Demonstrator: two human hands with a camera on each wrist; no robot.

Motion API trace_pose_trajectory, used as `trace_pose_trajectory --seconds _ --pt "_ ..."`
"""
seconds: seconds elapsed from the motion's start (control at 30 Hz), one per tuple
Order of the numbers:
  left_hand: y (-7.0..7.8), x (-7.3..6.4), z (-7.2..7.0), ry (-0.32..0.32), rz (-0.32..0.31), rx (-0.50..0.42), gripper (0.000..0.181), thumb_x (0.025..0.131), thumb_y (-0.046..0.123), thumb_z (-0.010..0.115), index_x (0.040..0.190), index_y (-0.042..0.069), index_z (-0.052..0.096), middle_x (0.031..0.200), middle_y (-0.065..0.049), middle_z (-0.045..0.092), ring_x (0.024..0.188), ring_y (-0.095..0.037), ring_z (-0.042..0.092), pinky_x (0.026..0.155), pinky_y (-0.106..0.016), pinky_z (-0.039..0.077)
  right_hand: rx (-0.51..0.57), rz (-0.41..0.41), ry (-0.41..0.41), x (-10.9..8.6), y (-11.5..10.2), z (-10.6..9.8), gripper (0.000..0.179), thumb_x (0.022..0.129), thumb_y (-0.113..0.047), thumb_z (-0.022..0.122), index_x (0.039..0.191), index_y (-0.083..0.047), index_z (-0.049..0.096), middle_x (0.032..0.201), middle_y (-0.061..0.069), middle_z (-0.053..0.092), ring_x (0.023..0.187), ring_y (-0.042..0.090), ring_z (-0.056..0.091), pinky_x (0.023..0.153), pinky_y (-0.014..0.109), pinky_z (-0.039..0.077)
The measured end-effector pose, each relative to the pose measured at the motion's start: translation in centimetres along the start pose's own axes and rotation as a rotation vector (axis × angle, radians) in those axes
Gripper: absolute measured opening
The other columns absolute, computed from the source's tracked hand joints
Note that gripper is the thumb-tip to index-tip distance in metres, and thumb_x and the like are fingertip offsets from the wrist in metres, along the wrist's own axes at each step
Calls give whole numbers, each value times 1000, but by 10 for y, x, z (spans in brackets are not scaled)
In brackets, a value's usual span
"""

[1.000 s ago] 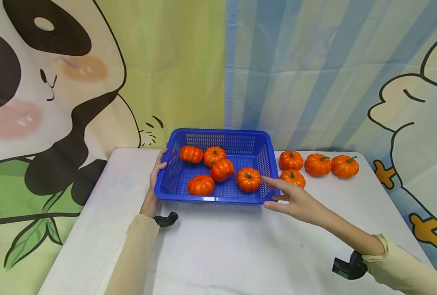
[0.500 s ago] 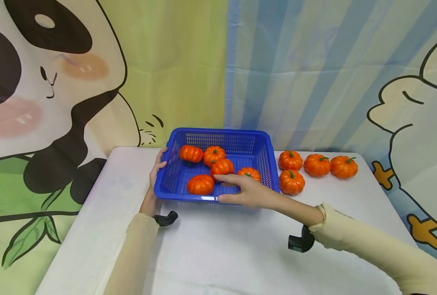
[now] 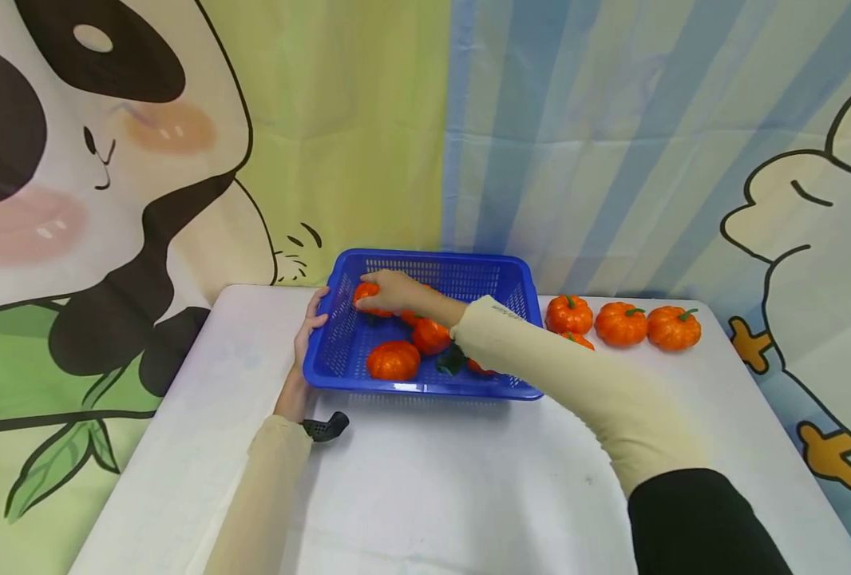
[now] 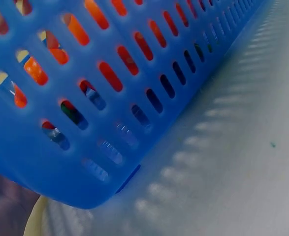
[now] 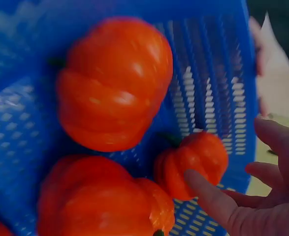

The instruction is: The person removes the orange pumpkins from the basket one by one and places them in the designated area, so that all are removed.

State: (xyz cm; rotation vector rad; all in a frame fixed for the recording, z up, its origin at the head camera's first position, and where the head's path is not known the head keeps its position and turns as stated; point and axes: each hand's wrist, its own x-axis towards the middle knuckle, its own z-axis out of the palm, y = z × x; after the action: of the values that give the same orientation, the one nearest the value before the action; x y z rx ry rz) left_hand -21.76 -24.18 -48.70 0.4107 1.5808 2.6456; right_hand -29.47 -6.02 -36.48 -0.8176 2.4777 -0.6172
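My left hand (image 3: pixel 306 331) rests against the left end of a blue plastic basket (image 3: pixel 425 389), fingers along its outer side by the rim. Inside the basket lie several small orange pumpkins with green stems. My right hand (image 3: pixel 397 292) reaches across to the pumpkin (image 3: pixel 365 297) in the far left corner. In the right wrist view, the thumb overlaps that pumpkin (image 5: pixel 203 160) while the other fingers stand apart from it, toward the basket's end wall. Another pumpkin (image 3: pixel 393 361) lies near the front wall; my right forearm partly hides those farther right.
Several more pumpkins (image 3: pixel 621 324) stand on the white table (image 3: pixel 425 487) right of the basket, one partly covered by my right sleeve (image 3: pixel 540 351). A cartoon-printed curtain (image 3: pixel 368 144) hangs behind the table. A black wrist device (image 3: pixel 326 428) juts from my left wrist.
My right hand has moved left from the basket's right side, over the pumpkins, to the far left one. The left hand and basket have stayed in place.
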Motion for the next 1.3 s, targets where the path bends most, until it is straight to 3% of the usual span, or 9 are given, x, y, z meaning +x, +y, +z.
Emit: trace_pose_trajectory --seconds 0.2,0.5,0.63,0.73,0.8,0.87,1.03,1.17,1.3 --pt "9 -1 12 85 -106 67 55 96 14 14 148 31 18 162 -7 7 140 -45 18 106 -42 40 -64 105 -23 33 -4 9 67 98 -41 51 151 -6 32 155 12 37 135 25 46 99 37 50" --pt "13 0 18 102 -106 49 54 96 12 12 148 24 13 162 -9 6 140 -45 15 106 -45 35 -195 217 -5 56 -6 23 62 98 -41 52 148 -9 38 151 9 44 141 25 40 117 37 31" --pt "11 0 16 97 -93 38 55 96 10 11 149 22 13 163 -10 5 141 -44 15 107 -44 34 -186 220 42 56 -5 24 54 96 -36 58 143 -11 46 145 7 51 132 24 49 108 38 42" --pt "9 -2 14 92 -95 43 55 96 9 10 150 22 12 163 -10 5 140 -41 18 106 -41 37 -90 228 56 52 -5 21 52 94 -34 60 141 -13 48 142 8 53 120 26 58 86 40 56" --pt "10 -4 11 97 -98 46 55 97 8 9 150 23 12 162 -10 6 138 -38 23 104 -37 40 -4 218 57 46 -5 19 53 93 -35 61 141 -16 49 141 7 53 110 26 61 71 40 59" --pt "11 -6 7 97 -93 44 55 97 8 8 150 23 11 162 -10 7 135 -35 27 101 -34 43 102 187 50 36 -6 15 54 91 -35 62 141 -18 49 140 8 52 104 27 63 64 41 59" --pt "14 -10 2 101 -71 24 55 98 7 7 152 20 9 160 -11 11 128 -28 38 94 -29 48 346 62 45 -13 -1 -1 54 91 -34 63 141 -20 48 141 11 49 104 29 62 69 46 59" --pt "13 -9 2 99 -49 0 54 98 7 7 151 18 9 159 -13 8 123 -22 42 90 -26 49 556 18 83 -71 15 -21 51 93 -35 62 140 -24 48 136 13 50 107 32 62 74 47 58" --pt "10 -4 6 83 -43 -21 54 98 6 7 150 19 11 161 -13 5 120 -20 43 88 -26 51 727 20 188 -139 42 -39 50 94 -37 61 141 -26 47 137 11 48 114 33 59 77 47 58"
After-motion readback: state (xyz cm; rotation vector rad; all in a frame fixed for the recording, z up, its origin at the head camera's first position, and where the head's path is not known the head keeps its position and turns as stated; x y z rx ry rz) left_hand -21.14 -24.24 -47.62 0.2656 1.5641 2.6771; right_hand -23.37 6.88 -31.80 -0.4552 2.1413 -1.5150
